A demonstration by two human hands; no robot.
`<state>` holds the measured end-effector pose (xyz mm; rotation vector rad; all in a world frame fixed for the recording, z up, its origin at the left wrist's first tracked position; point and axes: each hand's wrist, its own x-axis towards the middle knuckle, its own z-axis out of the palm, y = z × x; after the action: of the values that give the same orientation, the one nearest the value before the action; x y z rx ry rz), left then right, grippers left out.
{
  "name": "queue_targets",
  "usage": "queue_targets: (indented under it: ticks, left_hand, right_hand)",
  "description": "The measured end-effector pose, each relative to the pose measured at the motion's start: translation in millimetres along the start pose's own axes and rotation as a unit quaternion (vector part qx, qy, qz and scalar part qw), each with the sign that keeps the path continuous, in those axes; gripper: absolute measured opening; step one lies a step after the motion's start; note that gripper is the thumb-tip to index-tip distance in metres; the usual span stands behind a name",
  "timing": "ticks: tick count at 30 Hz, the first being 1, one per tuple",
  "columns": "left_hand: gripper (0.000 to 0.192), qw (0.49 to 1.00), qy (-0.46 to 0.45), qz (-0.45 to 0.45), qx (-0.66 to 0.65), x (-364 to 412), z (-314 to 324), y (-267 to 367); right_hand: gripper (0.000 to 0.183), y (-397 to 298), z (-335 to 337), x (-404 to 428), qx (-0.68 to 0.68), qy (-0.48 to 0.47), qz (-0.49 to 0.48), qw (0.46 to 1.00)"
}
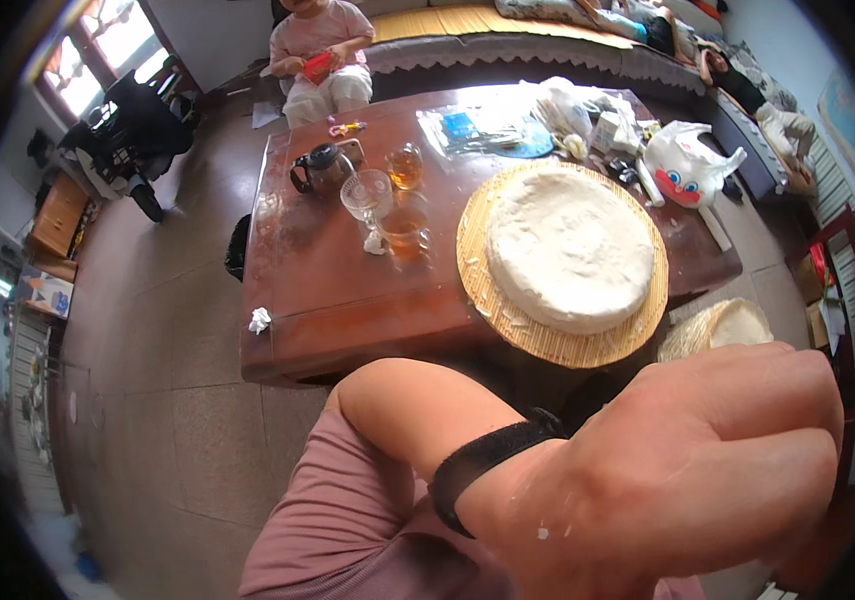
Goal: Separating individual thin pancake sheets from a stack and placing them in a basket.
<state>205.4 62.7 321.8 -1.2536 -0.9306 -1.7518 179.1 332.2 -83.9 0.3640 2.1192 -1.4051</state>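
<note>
My left hand (705, 465) is close to the camera at the lower right, with its back towards me and fingers curled. The palm side is hidden, so whatever it may hold cannot be seen. White specks stick to its skin, and a black band (483, 469) circles the wrist. My right hand is out of view. Beyond my forearm, a thick round slab of white dough (570, 247) rests on a round reed mat (476, 277). That mat overhangs the near edge of a reddish-brown wooden table (322, 300). Past my knuckles is a pale woven container (679, 337), partly covered by the hand.
The table holds a glass pitcher (322, 169), glass cups of amber liquid (405, 169), crumpled tissue (260, 321) and a white plastic bag (686, 165). A person (322, 60) is across it; others lie on the sofa (472, 49). A scooter (131, 142) stands left.
</note>
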Motion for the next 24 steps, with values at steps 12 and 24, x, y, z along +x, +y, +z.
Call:
queue_targets:
  ticks: [12,24]
  left_hand:
    - [0.066,0.975,0.079,0.205,0.032,-11.4,4.2,-36.8]
    - [0.056,0.986,-0.118,-0.104,0.054,-32.1,-54.0,-9.5]
  right_hand:
    - [0.034,17.3,3.7,5.4,0.102,-0.031,0.054,0.993]
    - [0.039,34.0,0.7,9.7,0.2,-0.035,0.027,0.979]
